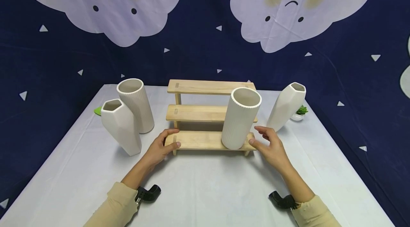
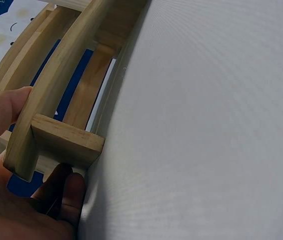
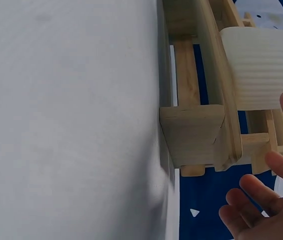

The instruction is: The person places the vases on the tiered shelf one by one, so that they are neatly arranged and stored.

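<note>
We grip the rack's [image 1: 205,140] bottom step at mid-frame with our left hand [image 1: 160,149]; our right hand [image 1: 272,147] hovers open beside it. One vase [image 1: 240,118] is shelved; three stand outside.

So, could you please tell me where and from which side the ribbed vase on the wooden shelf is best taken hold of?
Grip the ribbed vase around its mid-body, coming from its right, where the right hand hovers open. It stands upright on the lowest step of the wooden shelf, near the right end; its straight cylindrical wall probably suits a wrapping grip, and that side looks unobstructed.
</note>
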Motion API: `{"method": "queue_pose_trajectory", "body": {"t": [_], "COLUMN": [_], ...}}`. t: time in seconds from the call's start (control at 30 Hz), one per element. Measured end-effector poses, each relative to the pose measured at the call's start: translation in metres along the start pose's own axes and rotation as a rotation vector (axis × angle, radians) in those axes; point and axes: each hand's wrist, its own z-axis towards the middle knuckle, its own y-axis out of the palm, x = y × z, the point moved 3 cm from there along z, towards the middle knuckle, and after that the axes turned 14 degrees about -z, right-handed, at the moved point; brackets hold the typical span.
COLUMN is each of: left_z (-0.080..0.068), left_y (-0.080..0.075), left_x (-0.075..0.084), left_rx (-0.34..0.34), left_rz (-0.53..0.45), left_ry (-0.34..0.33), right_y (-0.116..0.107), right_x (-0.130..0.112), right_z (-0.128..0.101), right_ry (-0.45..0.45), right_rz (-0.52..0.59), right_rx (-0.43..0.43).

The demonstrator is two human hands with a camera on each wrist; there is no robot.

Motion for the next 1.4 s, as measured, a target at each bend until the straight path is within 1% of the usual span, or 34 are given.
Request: {"method": "queue_pose_trajectory", "body": {"t": [0.23,0.4,0.63,0.93,1.13,1.4], "left_z": [0.001,0.001,0.0,-0.001,0.0,0.0], "left_y": [-0.001,0.0,0.0,0.001,0.0,0.0], "left_x": [-0.001,0.0,0.001,0.002,0.002,0.001], "left_rx": [0.001,0.001,0.006,0.004,0.003,0.004], "left_rz": [0.015,0.021,0.023,0.009,0.018,0.024], "left_ry": [0.003,0.011,0.005,0.004,0.005,-0.008], "right_y": [0.004,0.007,0.011,0.012,0.014,0.016], "right_x": [0.002,0.005,0.009,0.011,0.015,0.016], "right_z": [0.004,0.007,0.009,0.009,0.009,0.01], "right_ry": [-0.052,-0.076,-0.08,-0.084,-0.075,-0.085], "right_rz": [-0.015,-0.004,-0.004,-0.011,-0.007,0.003], "right_rx": [-0.056,-0.082,-0.108,-0.113,-0.138,-0.146]}}
